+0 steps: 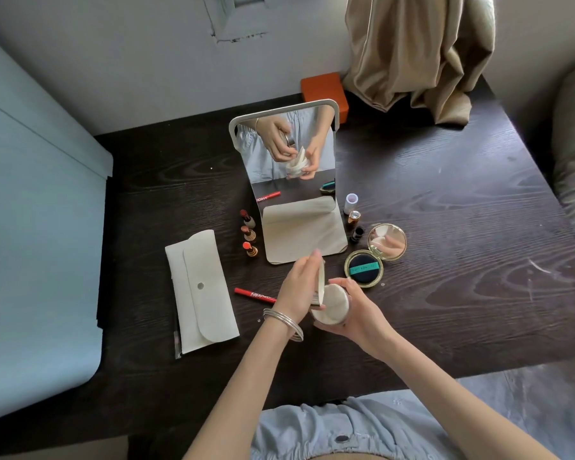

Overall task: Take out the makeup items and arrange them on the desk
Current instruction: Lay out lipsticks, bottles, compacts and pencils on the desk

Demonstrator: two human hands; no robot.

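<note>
Hands meet just in front of the mirror (292,180), both busy on one white powder case. The right hand (356,310) cups the case's base (331,308) from below, fingers curled round it, a pale puff showing on top. The left hand (297,287), bangles (284,322) at the wrist, pinches the lid (321,277) and holds it up on edge, so the case is open and raised off the desk (445,227).

Right of the hands, near the mirror's front right corner, a gold compact (375,257) lies open flat, dark puff with a teal band in the lower half, small round mirror in the upper. Beyond it, along the mirror's right side, three caps (355,217) stand in a short line.

Along the mirror's left side, three lipsticks (249,232) stand uncapped in a row. In front of them, left of the hands, a red pencil (254,294) lies on the desk. Further left of the mirror lies a white pouch (201,290), flap closed. Behind the mirror sits an orange box (326,91), with a tan cloth (412,54) hanging beside it.
</note>
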